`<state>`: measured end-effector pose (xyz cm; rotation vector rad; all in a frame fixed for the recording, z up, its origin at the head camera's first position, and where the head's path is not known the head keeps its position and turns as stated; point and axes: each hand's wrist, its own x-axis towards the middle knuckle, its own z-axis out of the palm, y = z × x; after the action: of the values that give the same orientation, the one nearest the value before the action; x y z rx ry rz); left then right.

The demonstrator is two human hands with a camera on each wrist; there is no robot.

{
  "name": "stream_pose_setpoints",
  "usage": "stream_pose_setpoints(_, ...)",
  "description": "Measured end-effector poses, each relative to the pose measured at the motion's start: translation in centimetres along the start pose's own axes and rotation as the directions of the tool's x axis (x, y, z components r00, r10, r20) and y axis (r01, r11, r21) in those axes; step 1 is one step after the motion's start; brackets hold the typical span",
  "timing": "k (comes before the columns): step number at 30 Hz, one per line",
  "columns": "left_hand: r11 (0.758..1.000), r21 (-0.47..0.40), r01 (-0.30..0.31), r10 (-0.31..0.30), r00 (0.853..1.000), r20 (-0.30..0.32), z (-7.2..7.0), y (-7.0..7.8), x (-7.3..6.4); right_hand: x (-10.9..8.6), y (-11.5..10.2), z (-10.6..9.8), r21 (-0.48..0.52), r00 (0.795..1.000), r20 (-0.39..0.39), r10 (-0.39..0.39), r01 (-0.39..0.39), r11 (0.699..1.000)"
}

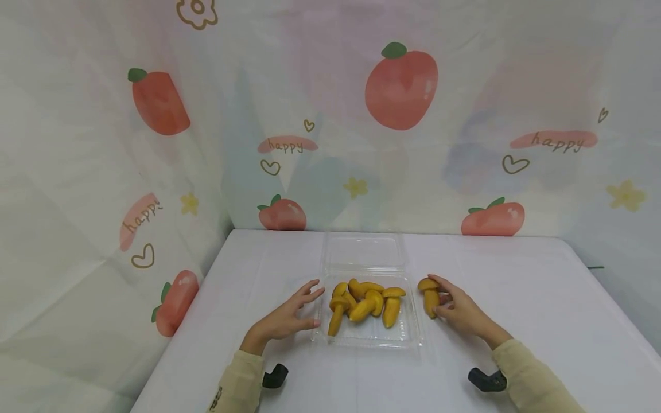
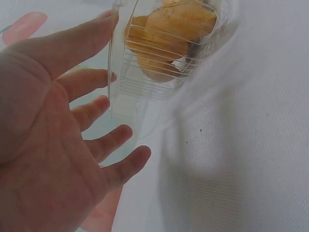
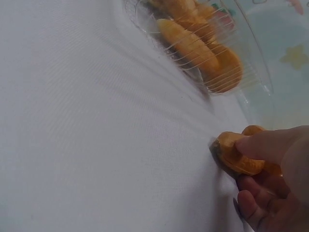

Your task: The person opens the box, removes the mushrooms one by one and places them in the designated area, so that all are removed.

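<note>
Yellow mushroom (image 1: 431,299), one: pinched between thumb and fingers of the right hand (image 1: 461,311), just right of the clear box (image 1: 373,338). Left hand (image 1: 285,316): held, fingers spread apart, beside the box's left rim.

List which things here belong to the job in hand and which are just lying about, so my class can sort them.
Likely in the job:
mushroom in the right hand
mushrooms in the open box
left hand by it

Apparently just around:
printed backdrop
two black objects by the sleeves
</note>
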<state>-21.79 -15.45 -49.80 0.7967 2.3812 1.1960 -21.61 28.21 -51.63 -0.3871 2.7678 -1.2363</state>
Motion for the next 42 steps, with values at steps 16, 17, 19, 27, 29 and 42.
stream_pose_setpoints(16,1.0,0.007,0.004,-0.004,1.0,0.002,0.1,0.1,0.0,-0.5,0.1,-0.1,-0.016,1.0,0.008,0.02,-0.02,1.0)
stream_pose_setpoints(17,1.0,0.009,0.003,-0.003,1.0,0.003,0.1,0.0,0.0,-0.5,0.0,-0.2,-0.022,1.0,0.006,0.025,-0.025,0.999)
stream_pose_setpoints(19,1.0,0.007,0.004,-0.004,1.0,0.004,0.1,0.0,0.0,-0.5,0.0,-0.2,-0.037,0.999,0.007,0.031,-0.031,0.999)
stream_pose_setpoints(27,1.0,0.012,-0.005,0.005,1.0,0.002,0.0,0.0,0.0,-0.8,-0.7,-1.3,-0.094,0.994,0.045,0.103,-0.098,0.991)
stream_pose_setpoints(29,1.0,0.011,-0.007,0.007,1.0,0.002,0.0,0.1,0.0,-1.0,-1.0,-1.8,-0.108,0.991,0.043,0.123,-0.118,0.987)
stream_pose_setpoints(42,1.0,0.021,0.004,-0.004,1.0,0.002,-0.1,0.0,0.1,-1.5,-4.5,-2.8,-0.124,0.995,-0.101,0.0,-0.012,0.992)
